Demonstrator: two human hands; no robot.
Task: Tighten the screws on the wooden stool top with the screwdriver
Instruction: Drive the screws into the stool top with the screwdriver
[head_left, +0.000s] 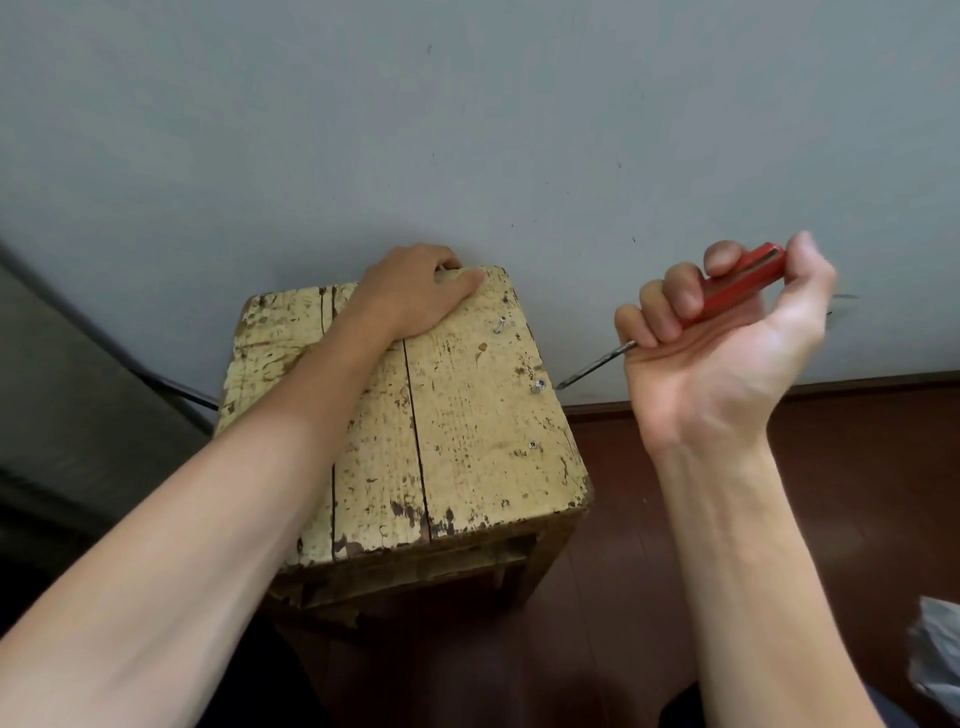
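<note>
A worn, cream-painted wooden stool top (467, 415) stands against a grey wall. Three screws run along its right side: a far screw (500, 325) standing proud, a middle screw (538, 385) also raised, and a near screw (532, 445) sunk almost flush. My left hand (415, 296) grips the far edge of the top, fingers curled over it. My right hand (722, 338) holds a red-handled screwdriver (737, 286) to the right of the stool, palm up. The metal shaft points down-left, its tip (563, 384) just right of the middle screw, apart from it.
The grey wall (519, 130) rises directly behind the stool. Dark red-brown flooring (857, 467) lies to the right, with a skirting strip along the wall. A dark cable (171, 387) runs behind the stool at left. Crumpled grey plastic (935, 660) sits at the lower right edge.
</note>
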